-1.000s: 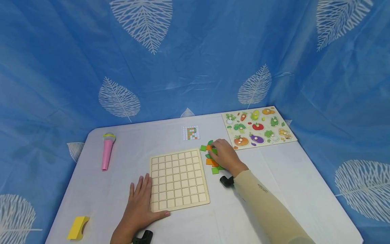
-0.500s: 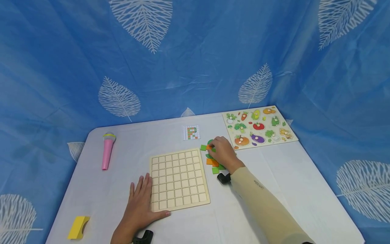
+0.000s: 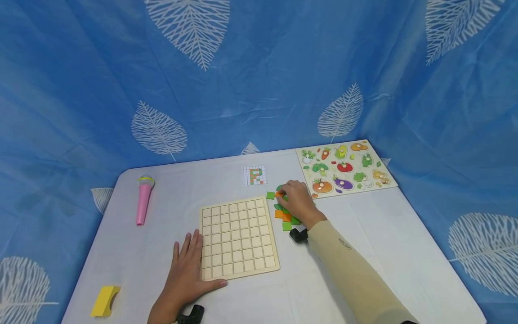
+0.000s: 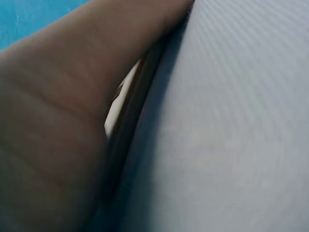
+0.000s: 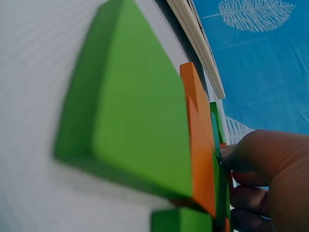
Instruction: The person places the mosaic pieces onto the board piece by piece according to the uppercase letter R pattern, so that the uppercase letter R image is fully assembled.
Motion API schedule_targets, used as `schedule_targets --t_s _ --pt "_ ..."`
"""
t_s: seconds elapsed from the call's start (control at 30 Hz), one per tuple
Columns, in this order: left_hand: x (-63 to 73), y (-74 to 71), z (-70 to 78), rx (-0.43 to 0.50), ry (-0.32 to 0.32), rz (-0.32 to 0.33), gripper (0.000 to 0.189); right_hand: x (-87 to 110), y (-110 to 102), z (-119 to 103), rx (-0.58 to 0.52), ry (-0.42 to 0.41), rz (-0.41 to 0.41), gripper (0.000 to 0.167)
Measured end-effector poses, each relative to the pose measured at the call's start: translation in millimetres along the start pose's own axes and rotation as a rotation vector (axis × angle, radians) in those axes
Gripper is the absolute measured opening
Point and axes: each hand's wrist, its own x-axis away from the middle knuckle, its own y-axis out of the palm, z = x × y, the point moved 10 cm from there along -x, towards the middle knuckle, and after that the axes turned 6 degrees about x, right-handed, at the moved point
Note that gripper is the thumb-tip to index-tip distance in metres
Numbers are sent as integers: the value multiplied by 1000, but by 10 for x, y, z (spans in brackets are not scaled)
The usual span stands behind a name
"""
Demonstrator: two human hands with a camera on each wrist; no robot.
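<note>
My left hand (image 3: pixel 184 272) lies flat at the lower left corner of a pale wooden grid board (image 3: pixel 236 238). Its fingers touch the left edge and the thumb stretches along the near edge; the left wrist view shows mostly palm (image 4: pixel 53 125) and tablecloth. Right of the board, my right hand (image 3: pixel 298 200) reaches over a loose pile of green and orange tiles, pinching an orange tile (image 3: pixel 279 194) between thumb and fingertips. A green tile (image 3: pixel 287 226) lies at the pile's near end, and another green tile (image 5: pixel 140 111) looms large in the right wrist view. The hand hides part of the pile.
Behind the board lies a small pattern card (image 3: pixel 255 175) showing a coloured letter. A vegetable peg puzzle (image 3: pixel 329 173) occupies the back right corner. To the left are a pink toy microphone (image 3: pixel 143 202) and a yellow arched block (image 3: pixel 104 301). A blue curtain (image 3: pixel 259 81) encloses the table.
My right hand has shifted slightly back over the pile, and the orange tile at its fingertips now looks tilted. The left hand and the board stay in place.
</note>
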Motion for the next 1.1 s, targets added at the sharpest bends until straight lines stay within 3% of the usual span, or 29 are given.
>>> schedule_targets --t_s 0.37,0.83,1.1 --pt "-4 2 -33 -16 -15 6 155 -21 -76 -145 -126 -29 47 11" --pt "-23 35 -49 -16 -5 10 156 -150 166 -905 -224 -236 -16 11" --pt "-16 30 -47 -12 -6 11 155 -178 322 -1142 -239 -260 -85 10"
